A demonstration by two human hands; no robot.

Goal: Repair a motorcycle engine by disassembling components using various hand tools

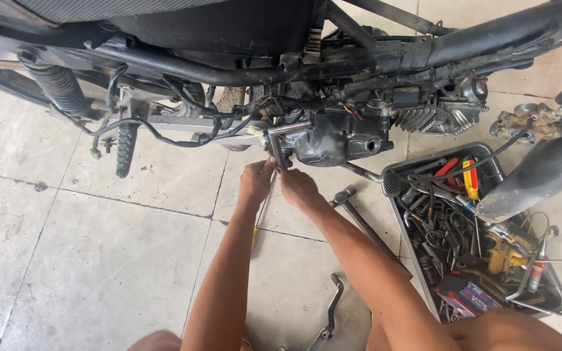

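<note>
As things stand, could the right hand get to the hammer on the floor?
Probably yes: the right hand is at the engine, and the hammer lies just beside that forearm on bare floor, nothing between them.

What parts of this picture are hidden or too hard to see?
- Head view: the fingertips of the left hand and right hand are tucked behind the metal tool, so their grip is unclear.
- The motorcycle is cut off by the top edge; its wheels are out of view.
- The small tools in the tool tray are piled on each other and too tangled to tell apart.
- The person's body is cut off by the bottom edge.
</note>
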